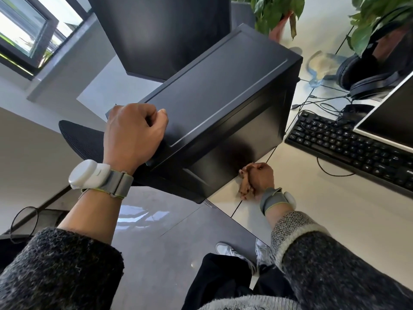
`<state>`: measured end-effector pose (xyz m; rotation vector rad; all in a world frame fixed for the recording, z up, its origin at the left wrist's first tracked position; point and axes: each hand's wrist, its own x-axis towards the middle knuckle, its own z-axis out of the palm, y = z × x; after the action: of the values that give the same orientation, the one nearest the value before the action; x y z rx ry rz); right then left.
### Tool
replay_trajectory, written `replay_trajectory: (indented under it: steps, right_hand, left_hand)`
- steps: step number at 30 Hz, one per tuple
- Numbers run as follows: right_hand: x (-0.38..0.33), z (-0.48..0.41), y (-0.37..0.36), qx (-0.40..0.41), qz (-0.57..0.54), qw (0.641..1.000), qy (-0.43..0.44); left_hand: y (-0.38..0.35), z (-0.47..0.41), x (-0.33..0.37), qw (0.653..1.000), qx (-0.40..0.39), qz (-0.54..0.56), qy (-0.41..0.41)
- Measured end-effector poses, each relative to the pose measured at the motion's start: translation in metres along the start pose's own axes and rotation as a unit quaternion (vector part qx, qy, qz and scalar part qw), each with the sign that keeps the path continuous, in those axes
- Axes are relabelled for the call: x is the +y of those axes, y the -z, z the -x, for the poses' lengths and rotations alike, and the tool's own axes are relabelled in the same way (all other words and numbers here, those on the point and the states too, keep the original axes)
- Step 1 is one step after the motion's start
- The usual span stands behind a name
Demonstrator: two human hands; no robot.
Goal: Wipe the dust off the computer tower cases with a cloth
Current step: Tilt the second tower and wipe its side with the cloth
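A black computer tower case (214, 95) stands at the left edge of the white desk (312, 204), its top panel facing me. My left hand (134, 128) grips the near top corner of the case with curled fingers. Low against the case's right side panel, my right hand (259, 177) holds a brown cloth (245, 186) bunched in its fist, down where the panel meets the desk. A second dark tower case (161, 34) stands behind the first.
A black keyboard (348, 146), a monitor (393, 117), headphones (366, 79) and loose cables lie on the desk to the right. Potted plants (277, 12) stand at the back. A black chair seat (80, 137) is left of the case, over grey floor tiles.
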<state>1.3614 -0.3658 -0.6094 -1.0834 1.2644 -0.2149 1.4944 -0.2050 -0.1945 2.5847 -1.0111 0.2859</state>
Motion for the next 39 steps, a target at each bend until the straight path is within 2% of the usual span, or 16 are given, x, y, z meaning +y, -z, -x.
replay_trajectory:
  steps: [2, 6, 8, 12, 14, 19, 21, 27, 33, 35, 39]
  right_hand:
    - [-0.009, 0.007, 0.003, 0.003, 0.013, 1.000, -0.006]
    - [-0.076, 0.101, 0.005, 0.016, -0.047, 0.998, 0.035]
    - [-0.077, 0.109, 0.004, 0.025, -0.031, 0.998, 0.055]
    - [-0.075, 0.096, 0.011, 0.006, 0.069, 0.997, 0.027]
    - [-0.082, 0.104, 0.015, 0.020, 0.093, 0.994, 0.050]
    - [-0.094, 0.131, 0.015, 0.061, -0.064, 0.976, 0.199]
    - [-0.093, 0.131, 0.010, 0.059, -0.075, 0.971, 0.218]
    - [-0.084, 0.108, 0.022, 0.071, 0.029, 0.987, 0.139]
    - [-0.102, 0.125, 0.017, 0.058, -0.073, 0.971, 0.219]
    - [-0.097, 0.120, 0.018, 0.056, -0.055, 0.978, 0.194]
    - [-0.088, 0.101, 0.026, 0.052, 0.004, 0.996, 0.077]
  left_hand:
    - [0.000, 0.000, 0.000, 1.000, -0.002, 0.001, -0.004]
    - [0.001, 0.000, 0.003, 1.000, 0.000, -0.003, 0.011]
    - [0.002, 0.000, 0.005, 1.000, -0.001, -0.003, 0.009]
    - [0.002, 0.001, 0.006, 1.000, -0.004, 0.005, 0.012]
    - [0.002, 0.000, 0.004, 1.000, -0.002, 0.005, 0.009]
    - [0.001, -0.001, 0.001, 1.000, -0.006, 0.006, 0.003]
    - [0.001, -0.002, 0.000, 1.000, -0.004, 0.001, 0.002]
    - [0.002, -0.001, 0.003, 1.000, -0.005, 0.001, -0.002]
    - [0.000, -0.003, -0.001, 1.000, -0.006, 0.003, -0.002]
    - [-0.001, -0.002, 0.001, 1.000, -0.004, 0.000, -0.003]
    - [0.000, -0.002, 0.001, 1.000, -0.005, 0.001, 0.000]
